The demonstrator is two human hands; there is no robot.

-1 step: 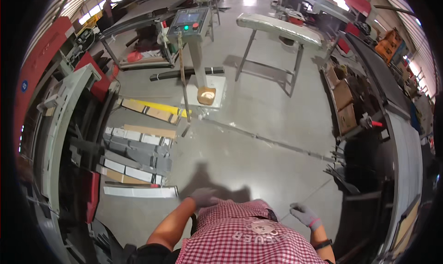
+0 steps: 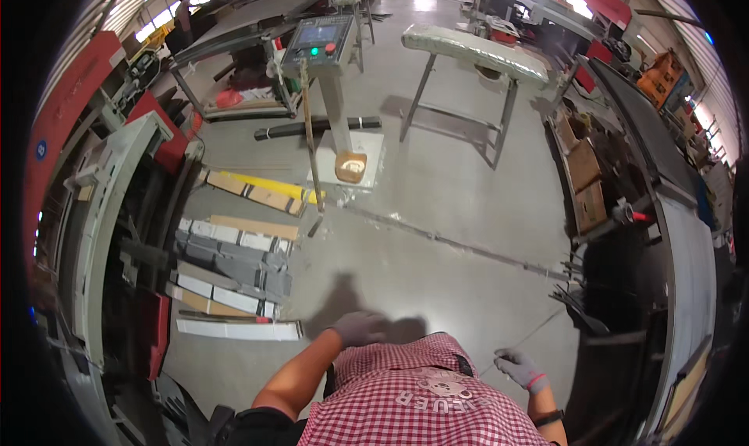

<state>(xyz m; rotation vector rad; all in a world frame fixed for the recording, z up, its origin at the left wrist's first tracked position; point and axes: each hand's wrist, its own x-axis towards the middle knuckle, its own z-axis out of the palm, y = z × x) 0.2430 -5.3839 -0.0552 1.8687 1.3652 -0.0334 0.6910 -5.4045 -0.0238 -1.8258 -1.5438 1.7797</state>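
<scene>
My left hand (image 2: 360, 328), in a grey glove, hovers just in front of my red-and-white checked apron (image 2: 421, 384). Its fingers stretch loosely to the right and hold nothing that I can see. Out to the right of the apron hangs my right hand (image 2: 518, 366), also gloved in grey, with a dark band on the wrist. Its fingers are slightly bent and apart, with nothing visible in them. A thin line on the floor (image 2: 437, 290) runs near this hand. Neither hand touches any workpiece.
Flat strips in cardboard and wrapping (image 2: 234, 255) lie on the floor at left, beside a large machine (image 2: 97, 235). Ahead stand a control pedestal (image 2: 321, 44) and a wrapped-top trestle (image 2: 472, 52). Cardboard boxes (image 2: 583, 165) and a long bench (image 2: 686, 267) line the right side.
My left hand has shifted slightly to the right and forward. The right hand has drawn in a little, its fingers slightly more bent.
</scene>
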